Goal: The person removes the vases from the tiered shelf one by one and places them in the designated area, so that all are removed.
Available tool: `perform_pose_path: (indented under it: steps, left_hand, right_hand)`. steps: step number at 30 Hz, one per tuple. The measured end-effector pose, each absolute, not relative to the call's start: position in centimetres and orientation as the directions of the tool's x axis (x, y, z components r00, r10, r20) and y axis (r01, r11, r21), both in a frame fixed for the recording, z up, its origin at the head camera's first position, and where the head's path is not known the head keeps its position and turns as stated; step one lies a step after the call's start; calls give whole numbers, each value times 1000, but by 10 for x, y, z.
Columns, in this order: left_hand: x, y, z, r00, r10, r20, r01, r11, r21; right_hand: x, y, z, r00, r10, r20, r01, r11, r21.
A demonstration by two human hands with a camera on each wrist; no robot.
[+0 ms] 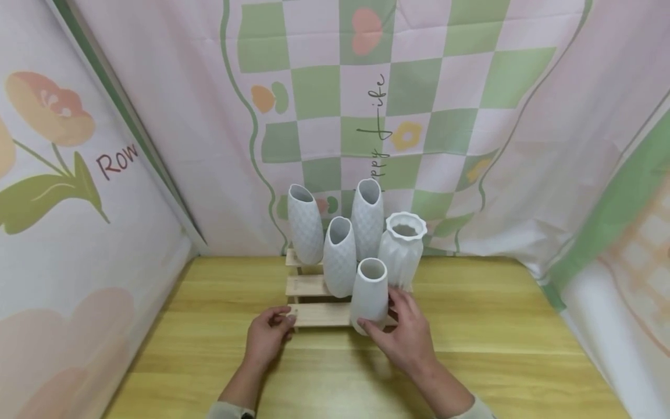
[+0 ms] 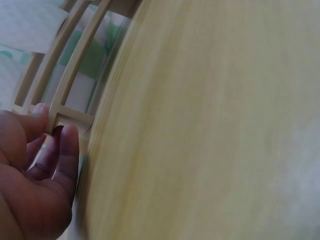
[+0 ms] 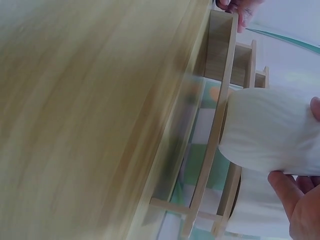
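Note:
A small stepped wooden rack (image 1: 319, 315) stands on the table with white vases on its tiers. My left hand (image 1: 266, 336) pinches the left end of the lowest slat (image 2: 75, 75) between thumb and fingers. Around the low part of a smooth white vase (image 1: 370, 299) on the front tier, my right hand (image 1: 410, 337) curls its thumb and fingers. In the right wrist view this vase (image 3: 270, 132) sits on the front slat. Behind it stand textured vases with slanted mouths, one (image 1: 340, 262) on the middle tier, and a ruffled-rim vase (image 1: 403, 250) at the right.
On the back tier are two more slant-mouthed vases, one (image 1: 305, 227) at the left and one (image 1: 368, 215) nearer the middle. The wood-grain table (image 1: 497, 349) extends around the rack. A patterned curtain (image 1: 314, 93) hangs directly behind it, with printed cloth on both sides.

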State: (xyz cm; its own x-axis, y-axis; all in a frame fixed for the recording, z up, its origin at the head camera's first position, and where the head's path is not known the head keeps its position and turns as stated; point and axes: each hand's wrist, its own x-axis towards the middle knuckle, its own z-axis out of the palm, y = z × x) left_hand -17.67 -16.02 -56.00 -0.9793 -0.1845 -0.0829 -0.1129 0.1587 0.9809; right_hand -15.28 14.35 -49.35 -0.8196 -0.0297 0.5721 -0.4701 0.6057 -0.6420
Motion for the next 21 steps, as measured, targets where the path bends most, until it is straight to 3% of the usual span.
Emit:
perform_pose_path:
  steps: [21]
  left_hand:
    - [-176, -160, -558, -978, -188, -92, -123, 157, 980]
  right_hand:
    - [-140, 167, -483, -833, 21, 552, -418, 629, -655]
